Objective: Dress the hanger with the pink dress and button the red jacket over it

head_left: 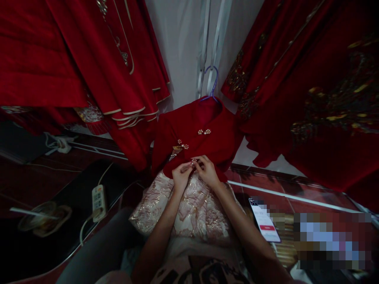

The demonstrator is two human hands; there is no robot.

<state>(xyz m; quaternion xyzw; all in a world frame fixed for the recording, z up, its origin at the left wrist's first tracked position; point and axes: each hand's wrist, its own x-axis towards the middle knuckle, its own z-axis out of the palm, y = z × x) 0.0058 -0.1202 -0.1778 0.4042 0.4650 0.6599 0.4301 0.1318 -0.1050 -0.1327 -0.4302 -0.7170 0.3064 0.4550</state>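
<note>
A red jacket (183, 122) hangs from a blue hanger (212, 83), its lower front resting over a pale pink and gold brocade skirt (195, 205). At the jacket's lower front, my left hand (181, 176) and my right hand (206, 170) meet with fingertips pinched on a small pearly flower clasp (193, 161), which the fingers partly cover. Just above them sits another flower clasp (183, 145) beside a gold fan-shaped ornament (177, 149). Higher on the chest, a third flower clasp (204, 131) joins the front.
Red garments hang at the left (118, 79) and right (310, 110). On a black table (74, 185) at my left lie a power strip (98, 202) and a clear cup with a straw (37, 216). A phone (265, 221) with a lit screen lies right.
</note>
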